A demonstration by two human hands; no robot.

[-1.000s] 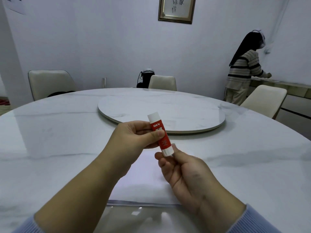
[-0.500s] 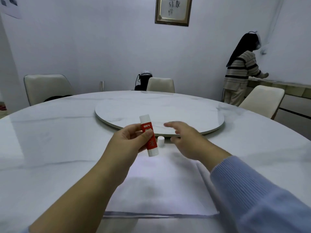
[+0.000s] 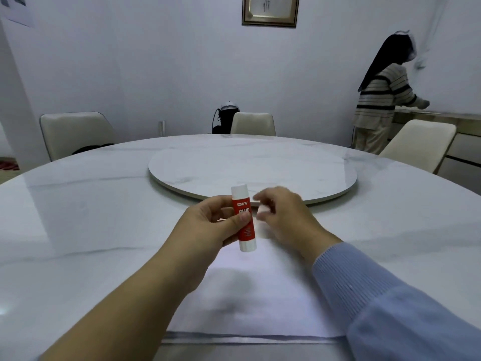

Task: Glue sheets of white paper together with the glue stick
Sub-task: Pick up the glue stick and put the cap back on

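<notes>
Left hand (image 3: 208, 225) grips glue stick (image 3: 243, 217); right hand (image 3: 283, 214) loosely curled.

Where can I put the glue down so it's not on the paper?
Bare table lies left of the white paper, and more lies right of it. The round turntable behind is bare too. The middle is crowded: both hands, left and right, and the glue stick.
</notes>
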